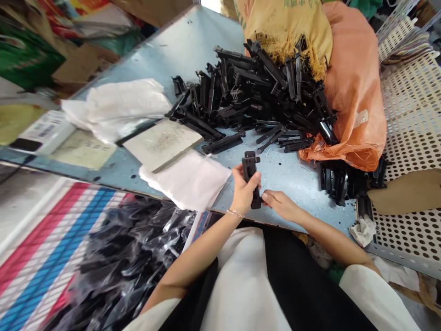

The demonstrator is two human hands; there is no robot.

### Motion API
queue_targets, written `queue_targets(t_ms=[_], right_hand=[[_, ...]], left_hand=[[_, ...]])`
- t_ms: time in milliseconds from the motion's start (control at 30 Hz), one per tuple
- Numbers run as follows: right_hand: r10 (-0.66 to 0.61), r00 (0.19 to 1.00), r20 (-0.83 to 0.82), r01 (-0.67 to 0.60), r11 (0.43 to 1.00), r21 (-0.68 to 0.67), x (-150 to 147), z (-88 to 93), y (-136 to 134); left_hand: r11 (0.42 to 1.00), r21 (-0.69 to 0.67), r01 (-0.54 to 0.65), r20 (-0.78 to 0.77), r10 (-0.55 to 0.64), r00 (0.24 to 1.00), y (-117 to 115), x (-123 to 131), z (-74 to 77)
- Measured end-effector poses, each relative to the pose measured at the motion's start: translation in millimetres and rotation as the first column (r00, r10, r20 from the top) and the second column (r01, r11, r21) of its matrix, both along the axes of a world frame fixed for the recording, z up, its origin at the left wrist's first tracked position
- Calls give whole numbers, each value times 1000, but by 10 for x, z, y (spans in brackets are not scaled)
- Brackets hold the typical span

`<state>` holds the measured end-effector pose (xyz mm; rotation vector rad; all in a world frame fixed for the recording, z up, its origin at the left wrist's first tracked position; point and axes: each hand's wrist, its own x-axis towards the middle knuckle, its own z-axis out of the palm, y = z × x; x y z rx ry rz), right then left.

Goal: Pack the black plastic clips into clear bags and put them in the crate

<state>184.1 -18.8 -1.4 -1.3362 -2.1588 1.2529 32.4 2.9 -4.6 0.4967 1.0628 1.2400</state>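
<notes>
Two hands [244, 191], one held black part [250, 172], two woven sacks [351, 92].

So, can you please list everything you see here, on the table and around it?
table: one, pale blue, centre
plastic parts: many, black, heaped on table
sack: one, orange, right of heap
sack: one, yellow, behind heap
sheets: two, white, left on table
board: one, grey, beside sheets
perforated panel: one, white, right of table
plastic bag: one, clear, below table
striped cloth: one, red, blue and white, below table
held part: one, black, in left grip
left grip: one, shut on held part
right grip: one, open, beside held part
</notes>
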Motion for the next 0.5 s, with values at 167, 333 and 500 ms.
queue_targets(t_ms=[167,333,500], right_hand=[[292,899,327,-439,593,676,153,150,104],[266,917,297,-397,555,731,223,62,112],[340,858,386,-514,534,672,251,309,179]], left_hand=[[930,-219,296,156,-267,951,15,-6,98],[989,-90,121,38,-118,992,-102,107,166],[938,-236,254,217,-204,955,-47,106,239]])
